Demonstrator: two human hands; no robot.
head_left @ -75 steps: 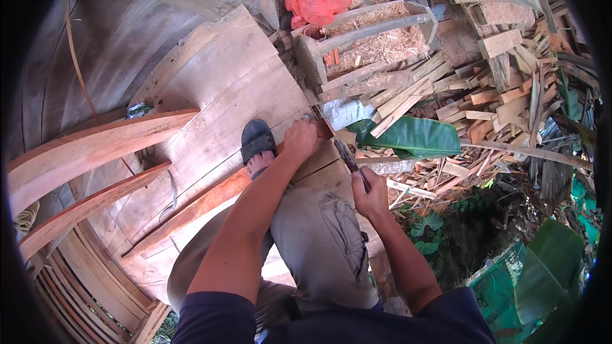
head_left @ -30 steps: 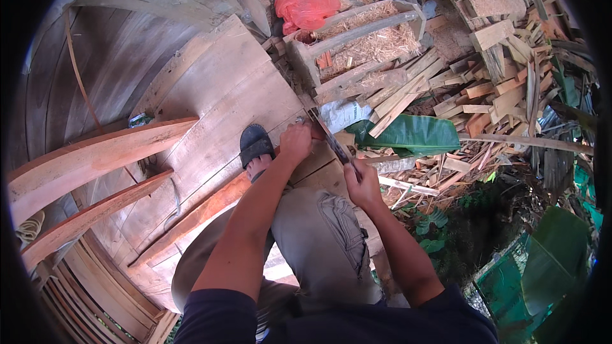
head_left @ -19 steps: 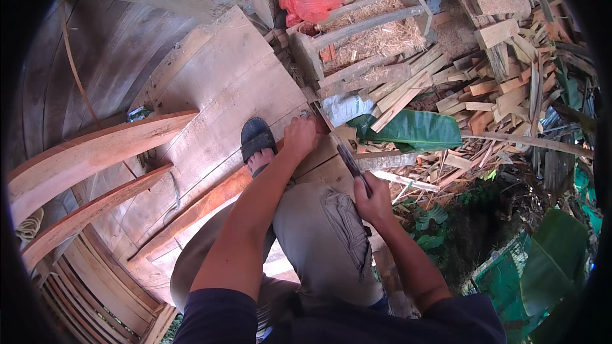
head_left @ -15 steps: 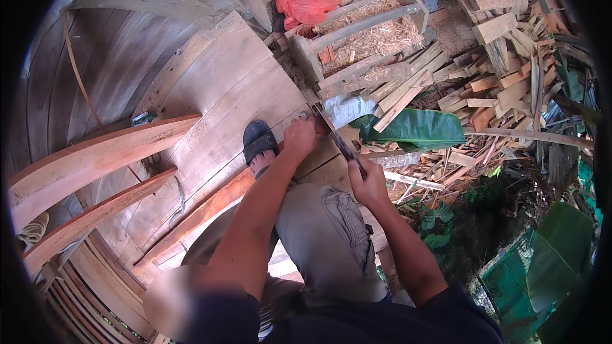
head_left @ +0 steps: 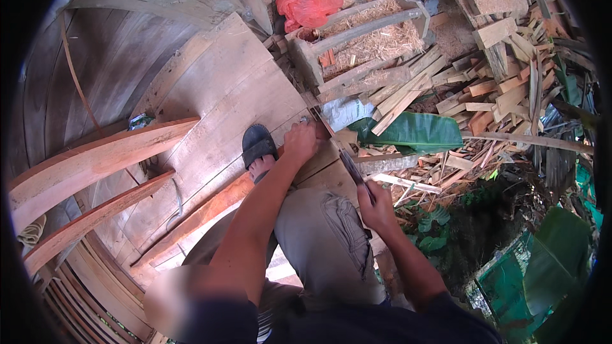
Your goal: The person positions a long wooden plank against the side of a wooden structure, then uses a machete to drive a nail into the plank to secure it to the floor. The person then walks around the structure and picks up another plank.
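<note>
My left hand point(head_left: 301, 143) is closed with curled fingers at the right edge of the plank boards point(head_left: 252, 99). It grips a reddish-brown piece of wood point(head_left: 324, 130), mostly hidden by the fingers. In my right hand point(head_left: 377, 206) is the handle of a long, narrow dark-bladed tool point(head_left: 350, 167), seen nearly edge-on; whether it is a saw or a knife I cannot tell. The blade slants up and left toward the wood beside my left hand. My sandalled foot point(head_left: 260, 153) rests on the boards just left of that hand.
Two curved timbers point(head_left: 105, 146) stand on the left. A wooden trough point(head_left: 376, 41) of shavings lies beyond, beside a red plastic bag point(head_left: 308, 6). Offcuts point(head_left: 503, 89) pile up at the right, near a large green leaf point(head_left: 414, 132). Plants fill the lower right.
My right hand has drawn the tool back, down and to the right, away from the left hand. My left hand has stayed nearly in place.
</note>
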